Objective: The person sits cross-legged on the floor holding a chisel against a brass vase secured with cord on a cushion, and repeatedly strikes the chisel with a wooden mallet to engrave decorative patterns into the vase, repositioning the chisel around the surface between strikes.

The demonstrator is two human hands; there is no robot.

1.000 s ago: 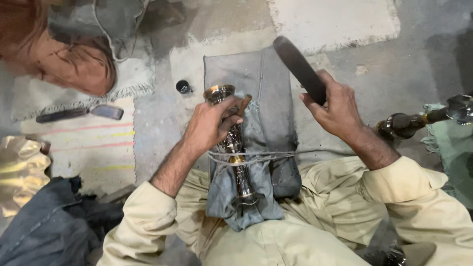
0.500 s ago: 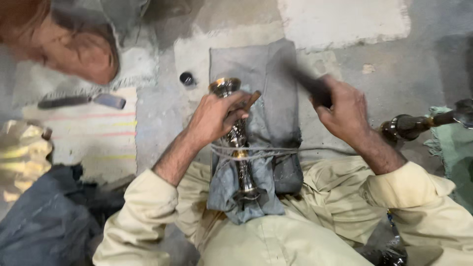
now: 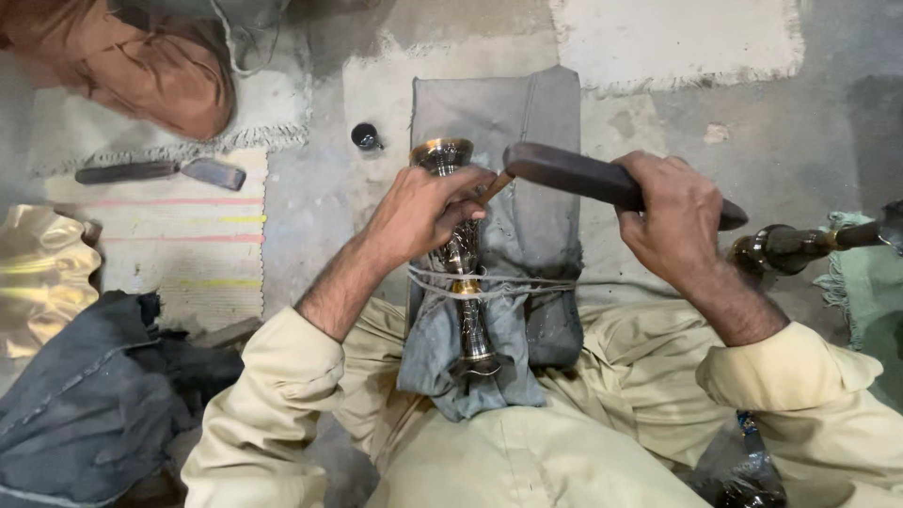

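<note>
Right now: shiny metal goblet [image 3: 461, 254] lying on a grey cloth pad [image 3: 536, 122], middle of scene, cup end far, foot end near. Tied down w/ string [image 3: 508, 282] round the stem. Left hand [image 3: 423, 212] wrapped tight round goblet's upper part, also pinching a thin little chisel [image 3: 496, 186] against it. Right hand [image 3: 673, 212] shut round a dark wooden mallet [image 3: 583, 176], held sideways, its left end just by the chisel top.

Could go wrong, prob.: mallet slips off that tiny chisel top & hits left fingers [image 3: 470, 179], 'cos fingers sit right next to it. Chisel could skid on the smooth round metal & scratch it. String could give, goblet rolls.

Holders: goblet cup mouth points far, can't see inside. Small black cap-like pot [image 3: 366, 137] far left of goblet, contents not clear. Wavy gold tray [image 3: 38, 273] at far left edge, looks bare. Another dark metal piece [image 3: 790, 246] lying at right.
</note>
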